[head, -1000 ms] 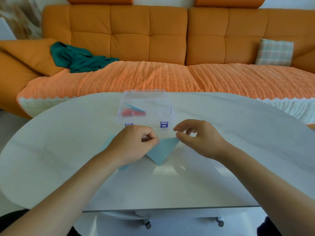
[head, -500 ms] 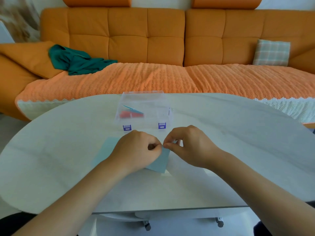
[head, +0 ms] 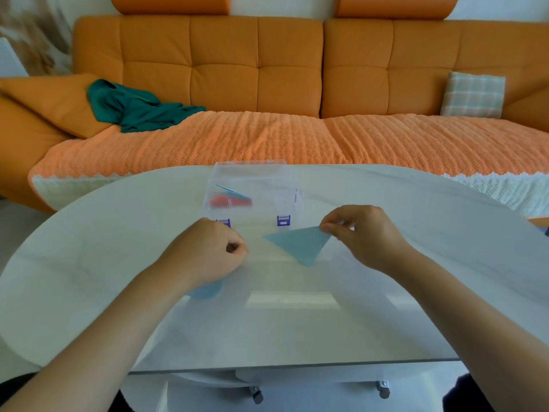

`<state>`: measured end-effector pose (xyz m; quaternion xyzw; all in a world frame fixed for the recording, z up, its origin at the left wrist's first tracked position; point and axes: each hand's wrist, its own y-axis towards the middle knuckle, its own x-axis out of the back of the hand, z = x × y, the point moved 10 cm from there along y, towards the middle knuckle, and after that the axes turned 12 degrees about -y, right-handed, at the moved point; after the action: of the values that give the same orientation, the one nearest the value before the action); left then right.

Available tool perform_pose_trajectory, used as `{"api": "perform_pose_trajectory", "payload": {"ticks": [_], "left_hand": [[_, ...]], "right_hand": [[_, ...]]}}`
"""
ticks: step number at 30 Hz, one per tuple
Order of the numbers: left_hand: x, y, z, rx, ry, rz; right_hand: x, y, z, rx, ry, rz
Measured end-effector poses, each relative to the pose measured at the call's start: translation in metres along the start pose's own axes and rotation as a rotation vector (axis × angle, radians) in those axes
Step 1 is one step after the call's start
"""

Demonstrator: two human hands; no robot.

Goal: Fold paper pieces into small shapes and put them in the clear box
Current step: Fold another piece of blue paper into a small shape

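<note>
The clear box stands on the white table just beyond my hands, with red and blue folded pieces inside. My right hand pinches the right corner of a light blue paper triangle, whose point hangs toward me in front of the box. My left hand is closed in a fist to the left of the triangle, apart from it. A bit of a second light blue paper piece shows under that fist; the rest is hidden by the hand.
An orange sofa with a knitted orange cover runs behind the table. On it lie a green cloth at the left and a checked cushion at the right. The table's curved far edge passes just behind the box.
My hands met at the middle of the blue paper, then parted. My right hand has carried the triangle off to the right, while the left hand stayed with the other piece.
</note>
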<state>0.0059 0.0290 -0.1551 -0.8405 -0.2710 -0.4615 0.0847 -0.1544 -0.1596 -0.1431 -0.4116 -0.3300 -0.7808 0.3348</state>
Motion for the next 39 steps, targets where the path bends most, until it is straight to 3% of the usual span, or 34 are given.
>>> {"api": "perform_pose_trajectory", "payload": {"ticks": [5, 10, 14, 18, 23, 27, 32, 39], "left_hand": [[-0.003, -0.005, -0.019, -0.006, -0.369, -0.06], [-0.038, -0.01, -0.039, -0.003, -0.465, 0.153], [-0.049, -0.013, -0.042, 0.029, -0.476, 0.176], [-0.052, -0.014, -0.036, 0.118, -0.561, 0.142], [-0.048, -0.013, -0.02, 0.307, -0.923, -0.015], [-0.054, -0.014, -0.015, 0.369, -1.096, -0.017], [-0.058, -0.015, -0.024, 0.35, -1.116, 0.044], [-0.056, -0.015, -0.031, 0.27, -1.159, 0.087]], "right_hand": [[-0.021, -0.009, 0.029, 0.132, 0.07, 0.232], [-0.019, -0.016, 0.052, 0.235, 0.174, 0.259], [-0.016, -0.016, 0.052, 0.202, 0.227, 0.226], [-0.005, -0.018, 0.051, 0.21, 0.203, 0.056], [0.006, -0.03, 0.069, 0.389, 0.022, -0.067], [-0.006, -0.036, 0.075, 0.492, -0.149, -0.011], [-0.005, -0.032, 0.069, 0.41, -0.036, -0.078], [-0.021, -0.025, 0.038, 0.008, 0.265, 0.142]]}}
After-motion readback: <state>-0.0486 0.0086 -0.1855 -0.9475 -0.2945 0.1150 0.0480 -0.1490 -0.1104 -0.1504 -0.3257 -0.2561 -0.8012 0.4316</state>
